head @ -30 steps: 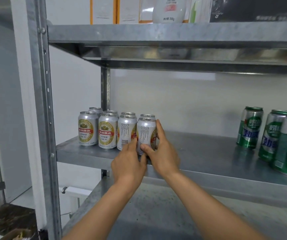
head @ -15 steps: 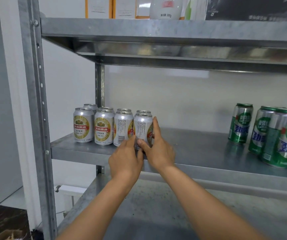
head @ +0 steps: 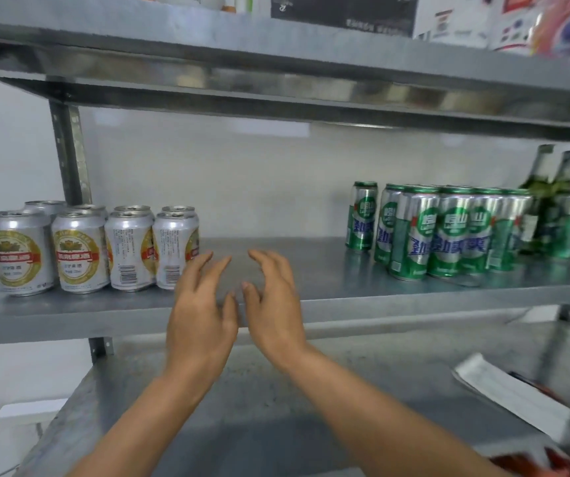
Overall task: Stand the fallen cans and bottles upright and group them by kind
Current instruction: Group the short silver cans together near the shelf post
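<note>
Fingers (head: 204, 266) of the left hand (head: 201, 321) are spread and only slightly bent, with nothing between them. Fingers (head: 270, 266) of the right hand (head: 276, 311) are the same: loose, splayed, holding nothing. Both hands are raised side by side with palms turned toward each other, thumbs nearly meeting, and a narrow gap between the two. Both forearms rise from the bottom edge and converge at the wrists.

Metal shelf (head: 311, 277): its front lip runs directly behind and below the fingers, and the fingertips reach over its bare middle stretch. Upper shelf (head: 276, 63): well above the fingers, carrying blurred boxes I cannot read. Lower shelf (head: 242, 407): beneath the forearms.

Green cans (head: 448, 232): a tight upright cluster well to the right of the right-hand fingers, further back on the same shelf. Exact count unclear because of overlap.

Silver cans (head: 80, 249): eight, upright, in two rows of four, to the left of the left-hand fingers. The nearest silver can (head: 173, 249) stands just beside the left fingertips. Contact cannot be established, and no finger curls around it.

Green bottles (head: 548, 201): two, upright, far right, behind the green cluster. Blurred.

White flat packet (head: 510, 390): lying on the lower shelf, below and right of the right hand.

Single green can (head: 362, 218): upright, standing just left of the green cluster and a little apart from it. It is the closest green item to the right-hand fingers, with bare shelf between them.
</note>
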